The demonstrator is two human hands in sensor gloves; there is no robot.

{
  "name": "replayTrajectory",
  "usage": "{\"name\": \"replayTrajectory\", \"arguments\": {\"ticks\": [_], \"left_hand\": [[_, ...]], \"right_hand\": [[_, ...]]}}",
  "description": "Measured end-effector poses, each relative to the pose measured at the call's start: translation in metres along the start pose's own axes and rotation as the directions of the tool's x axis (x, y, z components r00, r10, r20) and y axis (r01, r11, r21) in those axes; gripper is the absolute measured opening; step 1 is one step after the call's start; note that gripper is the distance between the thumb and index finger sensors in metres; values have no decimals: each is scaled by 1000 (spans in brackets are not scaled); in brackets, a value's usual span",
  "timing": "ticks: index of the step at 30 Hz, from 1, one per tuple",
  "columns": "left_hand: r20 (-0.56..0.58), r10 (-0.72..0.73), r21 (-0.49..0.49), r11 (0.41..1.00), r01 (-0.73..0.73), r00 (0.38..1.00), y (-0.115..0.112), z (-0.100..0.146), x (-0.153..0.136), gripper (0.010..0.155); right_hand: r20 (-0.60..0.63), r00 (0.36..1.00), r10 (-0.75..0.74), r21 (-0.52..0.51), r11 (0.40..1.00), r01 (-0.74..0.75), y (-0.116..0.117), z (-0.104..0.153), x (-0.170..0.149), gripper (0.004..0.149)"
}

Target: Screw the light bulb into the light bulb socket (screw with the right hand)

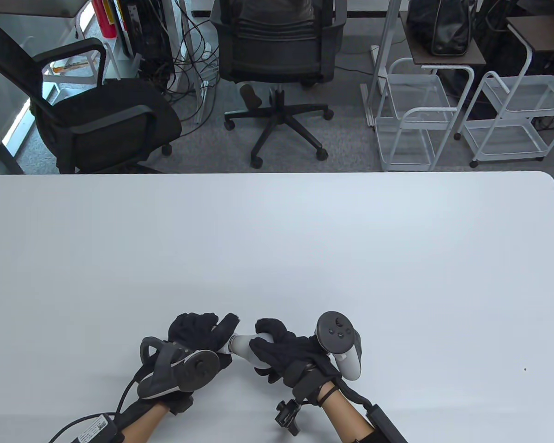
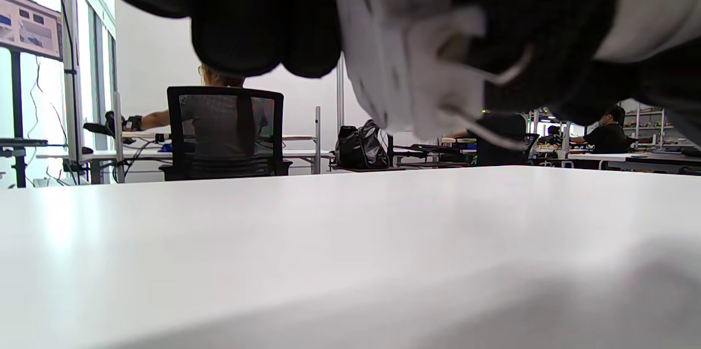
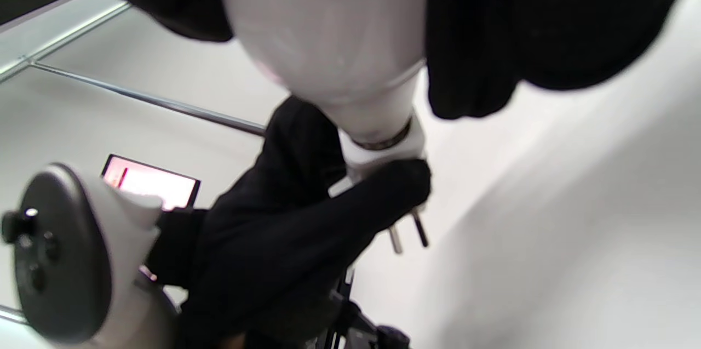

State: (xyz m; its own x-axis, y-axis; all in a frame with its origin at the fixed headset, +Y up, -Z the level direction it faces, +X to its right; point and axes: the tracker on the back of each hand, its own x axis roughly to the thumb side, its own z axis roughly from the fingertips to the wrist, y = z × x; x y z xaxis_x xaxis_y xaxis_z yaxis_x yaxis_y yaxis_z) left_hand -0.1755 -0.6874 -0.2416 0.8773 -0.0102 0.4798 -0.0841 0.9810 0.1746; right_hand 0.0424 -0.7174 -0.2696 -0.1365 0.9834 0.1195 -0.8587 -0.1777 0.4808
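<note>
Here, above the white counter (image 1: 277, 240), the left hand (image 1: 198, 330) grips the socket (image 3: 383, 154); the right hand (image 1: 281, 348) wraps the light bulb (image 1: 244, 345); their shared long axis runs hand to hand, threads nearly buried.

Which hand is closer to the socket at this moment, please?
Left. The left hand grips the socket itself, while the right hand holds the bulb whose base sits at the socket, so it is one step away.
</note>
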Motion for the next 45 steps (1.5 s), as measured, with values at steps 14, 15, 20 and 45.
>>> {"name": "replayTrajectory", "arguments": {"ticks": [14,15,20,45], "left_hand": [[-211,132,-75,986,-151,969,-6,-14,-33,74],[-231,201,-84,971,-225,952,-11,-20,-40,75],[-344,339,-107,912,-396,875,-30,-64,-62,79],[-613,359,-215,781,-586,704,-101,-164,-78,88]], "right_hand": [[104,979,177,-103,981,-167,-23,5,14,64],[89,976,198,-118,975,-187,-26,5,13,64],[-17,955,295,-147,944,-294,-41,6,5,64],[-193,948,252,-177,942,-286,-66,4,-20,63]]}}
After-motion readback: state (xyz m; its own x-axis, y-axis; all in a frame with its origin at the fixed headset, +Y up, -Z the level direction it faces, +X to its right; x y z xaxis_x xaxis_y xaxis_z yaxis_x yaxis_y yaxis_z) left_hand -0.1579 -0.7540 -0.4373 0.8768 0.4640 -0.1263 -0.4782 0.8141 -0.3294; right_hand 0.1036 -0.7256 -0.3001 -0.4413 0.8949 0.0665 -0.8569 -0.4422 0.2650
